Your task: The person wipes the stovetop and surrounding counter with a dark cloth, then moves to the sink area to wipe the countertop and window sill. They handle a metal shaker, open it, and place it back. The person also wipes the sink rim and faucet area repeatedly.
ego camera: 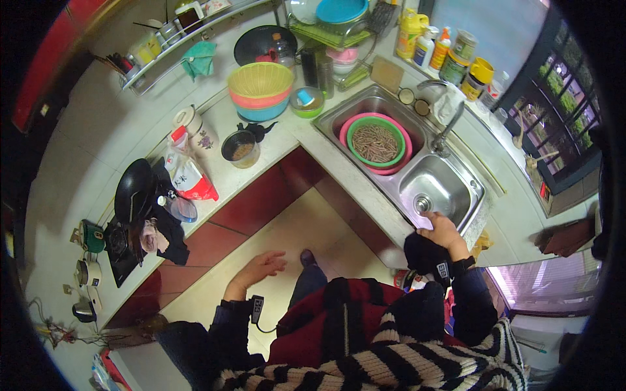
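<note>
My right hand (442,237) is at the near rim of the small right sink basin (455,195). Its fingers lie against a bunched black cloth (421,254) at the counter's end; whether they grip it is hidden. Over the floor, my left hand (259,269) is held out with its fingers apart and nothing in it. In the larger left sink basin (374,100) sits a pink basin (408,154) with a green basket (363,159) inside it. Many thin brown pieces (375,143), too small to identify, fill the basket. A faucet (442,139) stands behind the sink.
Stacked plastic baskets (260,90), a pot (239,149), a red-and-white bag (188,173) and a clear bottle (178,207) stand on the left counter. A wok (133,188) rests near the stove (117,249). Several bottles (425,46) line the windowsill.
</note>
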`<state>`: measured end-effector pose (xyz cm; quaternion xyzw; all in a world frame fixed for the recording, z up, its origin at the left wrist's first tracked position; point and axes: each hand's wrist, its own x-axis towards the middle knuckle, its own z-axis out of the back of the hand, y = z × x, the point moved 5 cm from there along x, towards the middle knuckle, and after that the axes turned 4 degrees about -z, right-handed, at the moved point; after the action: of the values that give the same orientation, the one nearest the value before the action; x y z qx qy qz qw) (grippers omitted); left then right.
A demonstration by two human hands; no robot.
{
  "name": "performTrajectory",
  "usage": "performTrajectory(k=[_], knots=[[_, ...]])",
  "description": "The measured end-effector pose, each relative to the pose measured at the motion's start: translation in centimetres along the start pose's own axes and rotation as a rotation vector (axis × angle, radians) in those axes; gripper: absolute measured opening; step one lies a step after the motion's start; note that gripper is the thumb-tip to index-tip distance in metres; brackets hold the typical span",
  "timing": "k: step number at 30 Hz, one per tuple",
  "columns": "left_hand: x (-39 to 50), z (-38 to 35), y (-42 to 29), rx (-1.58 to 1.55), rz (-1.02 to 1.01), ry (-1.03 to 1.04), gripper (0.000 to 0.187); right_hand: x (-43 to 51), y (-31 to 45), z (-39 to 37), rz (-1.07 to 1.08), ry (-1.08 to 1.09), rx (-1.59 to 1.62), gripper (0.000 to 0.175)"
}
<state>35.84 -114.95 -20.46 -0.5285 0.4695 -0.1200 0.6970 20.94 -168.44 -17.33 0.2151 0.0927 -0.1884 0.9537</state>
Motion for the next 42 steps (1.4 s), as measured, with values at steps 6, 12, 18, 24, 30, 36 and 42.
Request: performTrajectory(k=[6, 12, 18, 24, 30, 36, 42], knots=[[4.1, 12.7, -8.3, 0.029, -0.217, -0.092, 0.051, 12.9, 14.0, 4.9, 0.169, 0.086, 0.484, 0.064], [6.4, 21.9, -16.2, -0.038, -0.332, -0.250, 0.052, 24.0, 28.4, 5.1, 0.028, 0.295, 0.995, 0.070], [9.8, 24.9, -18.0, -0.133, -0.311, -0.269, 0.057, 33.6, 35.4, 0.6, -0.124, 0.437, 1.249, 0.088], [14.2, 27.1, -18.2, -0.201, -0.279, -0.295, 0.061, 44.1, 38.7, -5.3, -0.414, 0.510, 1.547, 0.118], [19.2, 28.2, -20.4, -0.216, -0.186, -0.301, 0.065, 49.6, 41.4, -7.7, -0.282, 0.686, 1.740, 0.095], [22.6, 29.3, -21.2, -0.250, -0.185, -0.320, 0.064, 50.4, 43.0, -9.2, -0.118, 0.823, 1.662, 0.061], [23.3, 31.3, -20.5, -0.267, -0.151, -0.352, 0.058, 52.6, 48.3, -10.8, -0.218, 0.850, 1.595, 0.054]])
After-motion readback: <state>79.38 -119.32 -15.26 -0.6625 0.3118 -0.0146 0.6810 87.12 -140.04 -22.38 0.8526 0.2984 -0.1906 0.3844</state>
